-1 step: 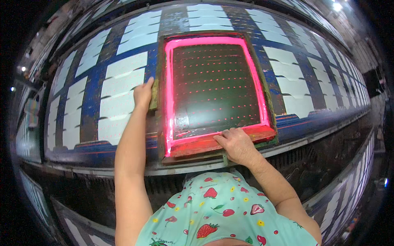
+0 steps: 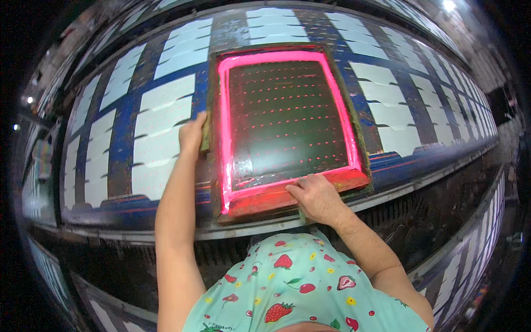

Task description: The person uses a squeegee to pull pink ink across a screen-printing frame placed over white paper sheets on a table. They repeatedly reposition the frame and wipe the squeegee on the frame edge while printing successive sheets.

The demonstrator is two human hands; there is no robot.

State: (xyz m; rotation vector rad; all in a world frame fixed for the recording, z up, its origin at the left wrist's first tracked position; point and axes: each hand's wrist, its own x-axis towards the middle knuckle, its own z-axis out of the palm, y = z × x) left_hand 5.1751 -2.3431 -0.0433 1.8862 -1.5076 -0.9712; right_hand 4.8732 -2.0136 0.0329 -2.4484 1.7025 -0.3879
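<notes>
A screen-printing frame (image 2: 352, 113) lies across the table in front of me, slightly turned. Bright pink ink lines the inside of its edges, around a dark mesh (image 2: 285, 119) crossed by rows of small pink dots. My left hand (image 2: 191, 137) is closed on a wooden grip at the frame's left side, thumb pointing away from me. At the near edge, my right hand (image 2: 316, 198) curls its fingers over the red-stained rail (image 2: 260, 202). Part of its grip is hidden beneath the rail.
White sheet panels (image 2: 163, 119) with curved cut edges lie in columns on the blue, ink-stained table (image 2: 124, 133), left of the frame. More white panels (image 2: 387, 110) lie to its right. A metal rail (image 2: 138, 238) runs along the table's near edge. Other long tables stand beyond and behind.
The whole view has shifted slightly, with the frame and panels a little further left. Both hands keep their hold on the frame.
</notes>
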